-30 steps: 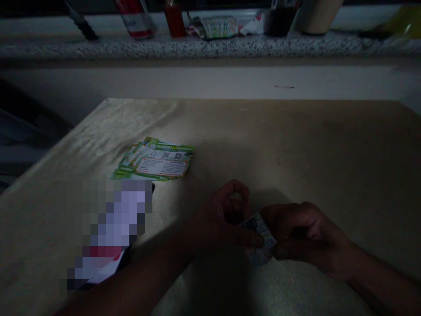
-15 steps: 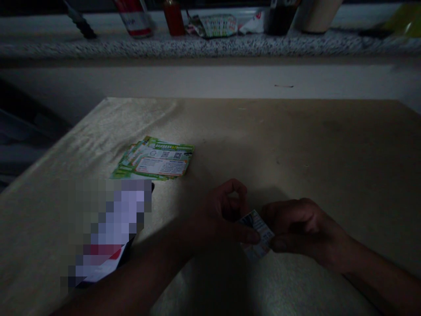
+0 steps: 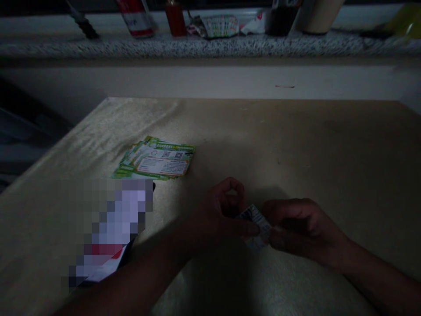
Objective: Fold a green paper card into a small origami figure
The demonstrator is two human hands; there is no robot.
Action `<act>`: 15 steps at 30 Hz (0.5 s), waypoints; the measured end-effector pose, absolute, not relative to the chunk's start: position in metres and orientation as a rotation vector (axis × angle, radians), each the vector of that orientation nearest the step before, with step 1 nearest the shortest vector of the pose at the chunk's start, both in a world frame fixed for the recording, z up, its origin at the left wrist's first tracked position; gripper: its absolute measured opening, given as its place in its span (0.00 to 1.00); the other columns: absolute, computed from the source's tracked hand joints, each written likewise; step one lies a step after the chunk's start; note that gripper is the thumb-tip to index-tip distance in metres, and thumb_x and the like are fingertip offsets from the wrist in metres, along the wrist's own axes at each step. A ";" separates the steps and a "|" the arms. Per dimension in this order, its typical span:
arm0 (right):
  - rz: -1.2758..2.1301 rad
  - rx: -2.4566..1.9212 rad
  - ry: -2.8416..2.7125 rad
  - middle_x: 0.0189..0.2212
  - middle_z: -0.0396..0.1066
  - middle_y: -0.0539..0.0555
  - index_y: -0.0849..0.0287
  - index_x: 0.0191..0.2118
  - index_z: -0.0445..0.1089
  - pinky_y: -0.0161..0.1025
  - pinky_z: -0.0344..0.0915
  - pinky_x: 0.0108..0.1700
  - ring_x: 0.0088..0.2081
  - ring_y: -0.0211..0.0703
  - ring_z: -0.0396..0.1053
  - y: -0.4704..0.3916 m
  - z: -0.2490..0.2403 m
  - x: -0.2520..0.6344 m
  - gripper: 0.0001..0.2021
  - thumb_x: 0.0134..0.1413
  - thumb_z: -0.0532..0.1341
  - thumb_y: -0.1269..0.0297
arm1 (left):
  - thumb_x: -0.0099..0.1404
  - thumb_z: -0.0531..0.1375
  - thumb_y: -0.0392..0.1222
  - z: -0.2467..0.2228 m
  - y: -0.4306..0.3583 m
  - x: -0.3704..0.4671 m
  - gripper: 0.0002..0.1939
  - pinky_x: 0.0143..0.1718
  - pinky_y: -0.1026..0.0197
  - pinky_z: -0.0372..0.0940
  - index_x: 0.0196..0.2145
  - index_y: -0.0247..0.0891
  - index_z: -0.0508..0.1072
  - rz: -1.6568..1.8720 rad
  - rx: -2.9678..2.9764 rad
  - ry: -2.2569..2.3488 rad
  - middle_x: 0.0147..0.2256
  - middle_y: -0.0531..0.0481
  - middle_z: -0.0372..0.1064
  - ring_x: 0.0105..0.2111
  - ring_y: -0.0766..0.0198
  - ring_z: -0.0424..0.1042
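A small printed piece of paper (image 3: 259, 241), which looks folded, is held between my two hands above the table. My left hand (image 3: 226, 215) pinches it, thumb lying across its printed face and index finger curled. At its right edge, the thumb and fingers of my right hand (image 3: 299, 228) close on the same paper. Dim light hides the fingers behind it. To the far left of my hands lies a fanned stack of green and white printed flyers (image 3: 161, 160).
A phone-like object (image 3: 121, 228), mostly pixelated, lies beside my left forearm. Beyond the table (image 3: 329, 145) runs a speckled stone sill (image 3: 210, 48) with a red-and-white can (image 3: 134, 19), a red bottle (image 3: 176, 19), a crumpled wrapper (image 3: 220, 26) and a beige cup (image 3: 320, 17).
The paper has tilted slightly and shifted a little up and left in my fingers. Both hands keep their grip; the flyers stay put.
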State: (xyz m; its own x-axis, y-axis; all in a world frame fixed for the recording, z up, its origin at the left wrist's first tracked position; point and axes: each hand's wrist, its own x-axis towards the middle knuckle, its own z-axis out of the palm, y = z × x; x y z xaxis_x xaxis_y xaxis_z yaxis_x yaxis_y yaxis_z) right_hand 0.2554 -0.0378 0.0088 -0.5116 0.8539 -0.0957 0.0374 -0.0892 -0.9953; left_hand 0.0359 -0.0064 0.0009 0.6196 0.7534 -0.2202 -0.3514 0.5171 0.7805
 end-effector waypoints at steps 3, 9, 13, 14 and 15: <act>1.580 -0.974 -1.559 0.32 0.75 0.55 0.60 0.33 0.77 0.40 0.67 0.35 0.33 0.42 0.72 -0.040 0.006 0.254 0.04 0.60 0.66 0.69 | 0.50 0.75 0.29 -0.004 -0.007 0.037 0.24 0.27 0.68 0.71 0.37 0.38 0.65 0.724 0.761 0.575 0.26 0.57 0.74 0.23 0.69 0.75; 1.511 -0.905 -1.497 0.31 0.74 0.52 0.56 0.32 0.75 0.38 0.66 0.35 0.33 0.40 0.70 -0.039 0.004 0.256 0.05 0.61 0.66 0.70 | 0.52 0.74 0.29 -0.004 -0.007 0.036 0.24 0.31 0.66 0.71 0.42 0.38 0.68 0.712 0.786 0.638 0.30 0.55 0.79 0.27 0.67 0.78; 1.513 -0.950 -1.482 0.32 0.76 0.53 0.56 0.34 0.76 0.38 0.67 0.35 0.34 0.42 0.72 -0.038 0.004 0.258 0.05 0.62 0.65 0.68 | 0.52 0.75 0.32 -0.002 -0.007 0.036 0.23 0.33 0.63 0.72 0.41 0.38 0.69 0.755 0.816 0.764 0.32 0.51 0.82 0.28 0.65 0.79; 1.505 -0.975 -1.494 0.32 0.75 0.53 0.57 0.34 0.76 0.38 0.67 0.35 0.34 0.42 0.72 -0.038 0.005 0.258 0.05 0.63 0.65 0.67 | 0.51 0.75 0.33 -0.002 -0.008 0.036 0.24 0.33 0.63 0.72 0.40 0.38 0.68 0.767 0.823 0.798 0.31 0.52 0.82 0.28 0.64 0.79; 1.490 -0.997 -1.512 0.32 0.75 0.53 0.57 0.35 0.76 0.37 0.67 0.34 0.34 0.41 0.72 -0.038 0.005 0.257 0.05 0.64 0.64 0.67 | 0.50 0.76 0.33 -0.001 -0.009 0.037 0.24 0.32 0.63 0.72 0.40 0.38 0.68 0.779 0.830 0.828 0.30 0.52 0.81 0.28 0.64 0.79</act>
State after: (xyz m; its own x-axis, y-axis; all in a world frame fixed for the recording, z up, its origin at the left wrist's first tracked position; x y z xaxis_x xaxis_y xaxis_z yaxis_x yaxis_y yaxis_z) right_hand 0.2574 -0.0381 0.0050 -0.3921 0.9199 0.0023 0.0111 0.0072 -0.9999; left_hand 0.0368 -0.0086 -0.0013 0.4537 0.8367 -0.3068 -0.2562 0.4522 0.8543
